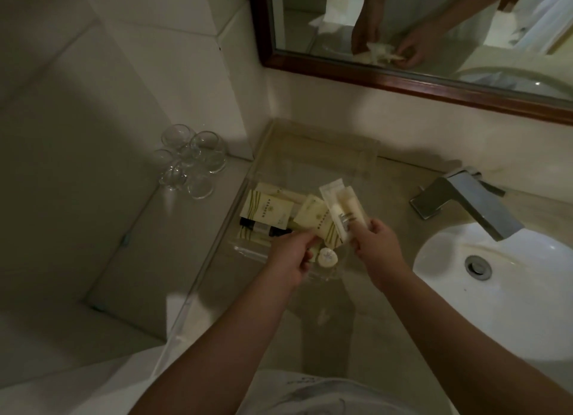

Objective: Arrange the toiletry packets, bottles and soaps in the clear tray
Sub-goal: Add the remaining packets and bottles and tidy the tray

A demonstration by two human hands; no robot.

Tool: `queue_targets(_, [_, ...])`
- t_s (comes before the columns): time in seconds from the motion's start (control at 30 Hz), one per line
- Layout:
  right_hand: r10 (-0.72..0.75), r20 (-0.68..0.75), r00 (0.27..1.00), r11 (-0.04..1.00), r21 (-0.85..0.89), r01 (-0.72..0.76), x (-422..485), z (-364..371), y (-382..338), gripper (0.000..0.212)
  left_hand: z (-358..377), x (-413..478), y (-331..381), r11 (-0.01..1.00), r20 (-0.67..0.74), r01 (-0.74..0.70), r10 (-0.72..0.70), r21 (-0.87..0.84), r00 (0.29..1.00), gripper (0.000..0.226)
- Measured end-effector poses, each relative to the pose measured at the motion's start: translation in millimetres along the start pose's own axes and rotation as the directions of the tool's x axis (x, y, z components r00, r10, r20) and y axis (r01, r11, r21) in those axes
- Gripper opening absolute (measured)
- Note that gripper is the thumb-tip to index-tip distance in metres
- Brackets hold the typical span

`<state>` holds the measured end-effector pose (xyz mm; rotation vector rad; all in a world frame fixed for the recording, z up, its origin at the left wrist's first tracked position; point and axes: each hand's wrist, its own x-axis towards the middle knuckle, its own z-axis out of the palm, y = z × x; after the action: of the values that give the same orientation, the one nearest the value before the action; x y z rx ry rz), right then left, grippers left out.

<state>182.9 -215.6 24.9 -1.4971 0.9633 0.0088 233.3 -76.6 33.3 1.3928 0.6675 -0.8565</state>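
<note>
A clear tray (313,145) sits on the counter against the wall. Its near half holds a cream box (266,208), a dark bottle (263,227) lying down and a round wrapped soap (327,257). My left hand (291,253) pinches a cream packet (313,216) above the tray's near edge. In my right hand (376,244) are clear wrapped packets (341,204), pinched and fanned up over the tray. The far half of the tray is bare.
Several upturned glasses (189,162) stand left of the tray. A chrome tap (468,197) and white basin (496,281) lie to the right. A wood-framed mirror (403,79) hangs above, and a tiled wall (124,73) closes the left side.
</note>
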Motion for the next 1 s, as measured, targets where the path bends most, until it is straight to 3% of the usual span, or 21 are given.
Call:
queue_targets(0.1, [0.027,0.047,0.999,0.999,0.033,-0.029,-1,-3,3,0.016,1,-1,-1,1.0,0.054,0.005,-0.004,-0.022,0.999,0.012])
queue_targets(0.23, [0.016,0.038,0.999,1.0,0.024,-0.017,-2,-7,4,0.013,-1,2,-3,0.999,0.016,-0.045,0.044,0.019,0.999,0.015])
queue_targets(0.47, [-0.078,-0.008,0.997,0.981,-0.18,0.076,4,-4,-3,0.012,-9,6,-7,0.994,-0.079,-0.098,0.102,0.058,0.992,0.014])
queue_targets(0.6, [-0.119,-0.012,0.993,0.971,-0.212,0.114,6,3,-7,0.014,-11,5,-7,0.991,-0.095,-0.118,0.125,0.07,0.988,0.009])
queue_targets(0.7, [-0.12,0.044,0.992,0.962,-0.244,0.127,5,5,-9,0.011,-14,6,-4,0.968,-0.102,-0.211,0.226,0.139,0.969,0.011])
queue_targets(0.77, [-0.087,0.109,0.99,0.963,-0.245,0.111,1,3,-9,0.01,-19,9,3,0.886,-0.091,-0.334,0.38,0.321,0.92,0.015])
queue_targets(0.87, [-0.061,0.111,0.992,0.983,-0.165,0.079,-3,-2,-9,0.012,-30,16,19,0.561,0.079,-0.497,0.607,0.662,0.79,0.019])
queue_targets(0.93, [-0.061,0.114,0.992,0.99,-0.119,0.074,-1,-6,-12,0.016,-36,19,31,0.319,0.286,-0.549,0.597,0.773,0.75,0.015])
queue_targets(1.0, [-0.07,0.186,0.98,0.986,-0.137,0.096,0,-7,-16,0.017,-35,17,44,0.178,0.472,-0.608,0.477,0.774,0.741,0.011])
